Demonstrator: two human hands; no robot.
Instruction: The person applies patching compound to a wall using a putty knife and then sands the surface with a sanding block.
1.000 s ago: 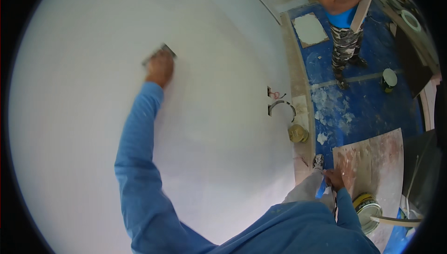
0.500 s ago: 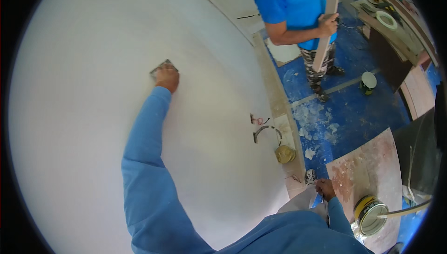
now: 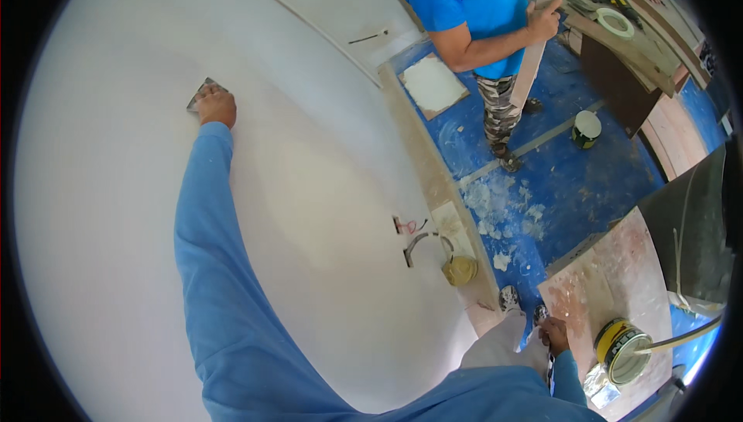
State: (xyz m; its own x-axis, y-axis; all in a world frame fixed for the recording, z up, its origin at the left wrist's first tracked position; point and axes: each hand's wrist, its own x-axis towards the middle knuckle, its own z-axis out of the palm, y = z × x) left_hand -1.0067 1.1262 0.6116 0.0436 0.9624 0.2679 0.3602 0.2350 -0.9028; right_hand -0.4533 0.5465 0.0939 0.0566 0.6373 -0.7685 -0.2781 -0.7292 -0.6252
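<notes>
Left hand: through the head view I am seeing the left hand (image 3: 215, 104) gripping a flat grey tool (image 3: 206, 83), its fingers bending over the straight-edged slab.
Tool's place: it is lying flat against the smooth, matt, pale wall (image 3: 325, 190), high on its left part.
Right hand: I am finding the right hand (image 3: 553, 335) hanging low beside the panel, fingers curling; I cannot tell whether it is gripping anything.
Cut-outs: dark rectangular holes are breaking the wall, thin reddish wires (image 3: 412, 227) and a bowed, ribbed conduit (image 3: 420, 245) poking out.
Tins: a round, dull-gold tin (image 3: 460, 270) is standing near the conduit; a yellow-banded tin (image 3: 621, 348) is sitting on a stained panel (image 3: 592, 275), a slim stick (image 3: 681, 338) jutting from it.
Floor: crusty white smears are spotting the blue sheeting (image 3: 557, 205).
Beyond: a co-worker (image 3: 464, 12) in blue and camouflage is holding a long, straight plank (image 3: 530, 73).
</notes>
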